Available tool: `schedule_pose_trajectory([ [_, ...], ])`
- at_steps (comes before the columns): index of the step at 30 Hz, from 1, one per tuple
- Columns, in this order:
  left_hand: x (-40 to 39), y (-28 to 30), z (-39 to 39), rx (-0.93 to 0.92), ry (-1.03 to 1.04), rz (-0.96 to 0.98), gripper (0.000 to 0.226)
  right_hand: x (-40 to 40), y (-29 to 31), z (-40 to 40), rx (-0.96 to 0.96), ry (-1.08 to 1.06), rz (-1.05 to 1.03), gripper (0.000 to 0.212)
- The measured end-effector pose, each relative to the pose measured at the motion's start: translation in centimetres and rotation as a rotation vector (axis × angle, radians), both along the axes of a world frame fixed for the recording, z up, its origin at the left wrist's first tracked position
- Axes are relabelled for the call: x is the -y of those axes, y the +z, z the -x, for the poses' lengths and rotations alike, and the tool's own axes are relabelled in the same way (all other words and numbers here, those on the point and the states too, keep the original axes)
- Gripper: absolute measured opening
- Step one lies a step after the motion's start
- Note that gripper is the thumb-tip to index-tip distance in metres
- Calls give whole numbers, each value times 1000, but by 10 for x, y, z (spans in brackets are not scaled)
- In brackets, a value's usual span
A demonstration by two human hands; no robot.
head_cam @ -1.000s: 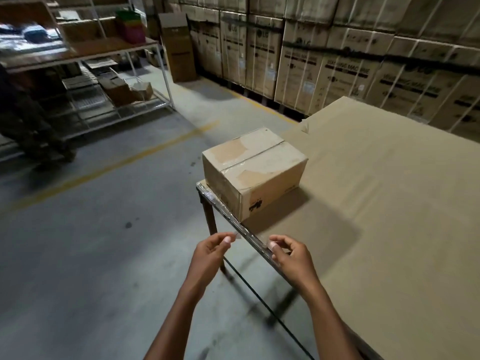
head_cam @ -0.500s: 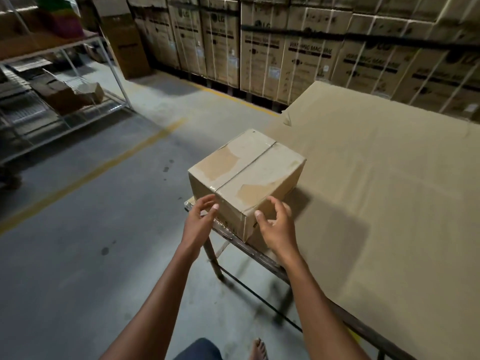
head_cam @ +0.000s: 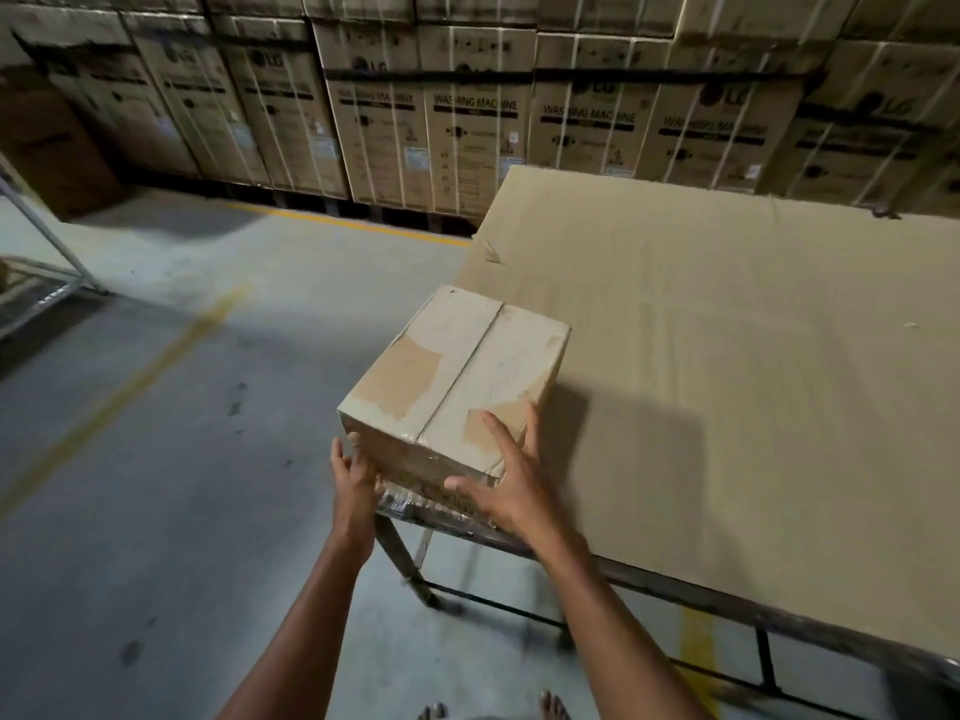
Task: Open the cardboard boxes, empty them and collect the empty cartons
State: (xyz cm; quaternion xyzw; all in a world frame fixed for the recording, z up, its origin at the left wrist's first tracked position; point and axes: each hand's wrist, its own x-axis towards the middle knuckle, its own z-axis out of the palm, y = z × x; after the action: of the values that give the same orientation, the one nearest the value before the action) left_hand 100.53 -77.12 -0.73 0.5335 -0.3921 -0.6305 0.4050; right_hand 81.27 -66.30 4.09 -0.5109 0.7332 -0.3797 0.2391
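Warehouse interior, dim; grey concrete floor [head_cam: 156, 511] with worn yellow lines; a bench [head_cam: 727, 407] with a metal frame, topped by a flat cardboard sheet.

Hands: both bare, both on the near end of one box. Left hand [head_cam: 354, 478] lies against the box's near left corner, fingers fairly straight and pointing up along the side. Right hand [head_cam: 506, 480] is spread wide over the near right corner, fingers extended across the top face and right edge, thumb stretched along the near face. Neither curls tight; the box is braced between the two flat-fingered hands.

Cardboard box [head_cam: 457, 376]: closed, sealed with a strip of tape down the top seam, pale patches where the surface has torn away. It sits at the bench's near left corner, directly beyond the hands and touching both. Contents hidden.

Beyond: a metal rack [head_cam: 47, 252] at the left edge; a wall of stacked, strapped cartons [head_cam: 467, 122] printed "WASHING MACHINE", all closed.
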Motion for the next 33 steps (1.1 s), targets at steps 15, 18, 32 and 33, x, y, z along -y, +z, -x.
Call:
schedule_pose_trajectory([
  [15, 19, -10, -5, -92, -85, -136, 78, -35, -20, -4, 127, -284, 128, 79],
  [18, 1, 10, 13, -183, -107, -120, 68, -58, -27, 13, 214, -341, 119, 77],
  [32, -85, 53, 96, -9, -500, 395, 61, -132, 43, 59, 732, -584, 231, 56],
  [33, -88, 52, 99, 2, -511, 395, 59, -134, 53, 58, 751, -576, 236, 62],
])
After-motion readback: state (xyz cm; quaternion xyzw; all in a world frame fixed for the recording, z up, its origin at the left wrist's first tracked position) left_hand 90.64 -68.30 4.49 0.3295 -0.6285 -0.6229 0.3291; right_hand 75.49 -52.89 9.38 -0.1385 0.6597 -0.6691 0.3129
